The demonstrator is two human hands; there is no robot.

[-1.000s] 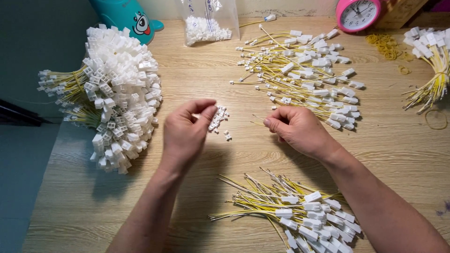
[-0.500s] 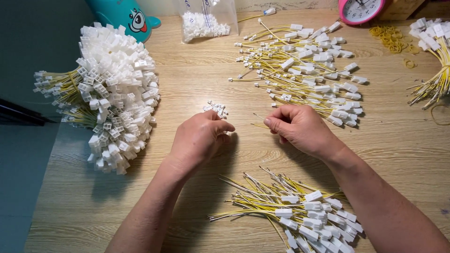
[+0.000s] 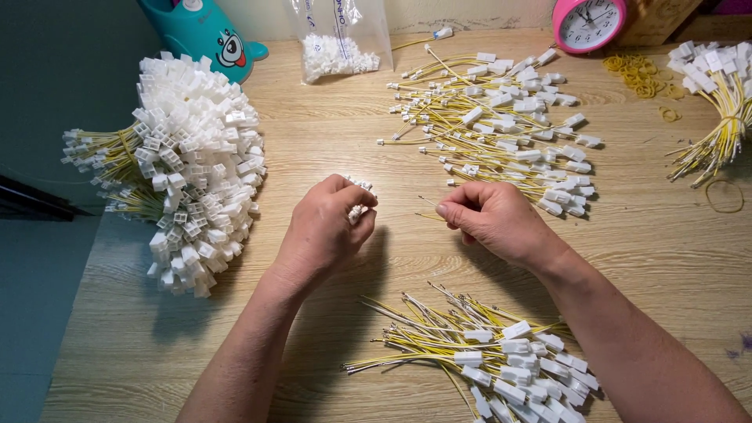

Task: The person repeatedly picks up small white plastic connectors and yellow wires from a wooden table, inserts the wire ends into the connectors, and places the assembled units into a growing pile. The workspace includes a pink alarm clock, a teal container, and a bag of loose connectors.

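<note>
Since half a second ago, left hand (image 3: 325,227) has closed its grip over the small white connectors (image 3: 359,210), which now peek out between thumb and fingertips above the surface (image 3: 329,149). Right hand (image 3: 493,219) stays just beside, grip pinched on a thin yellow wire (image 3: 427,215).

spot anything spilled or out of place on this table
Nothing looks damaged. Yellow rubber bands lie scattered loose near the pink clock, one stray band apart at the right edge. Wire piles sit in separate heaps. The left hand closes on small white connectors; the right hand pinches a thin wire.
</note>
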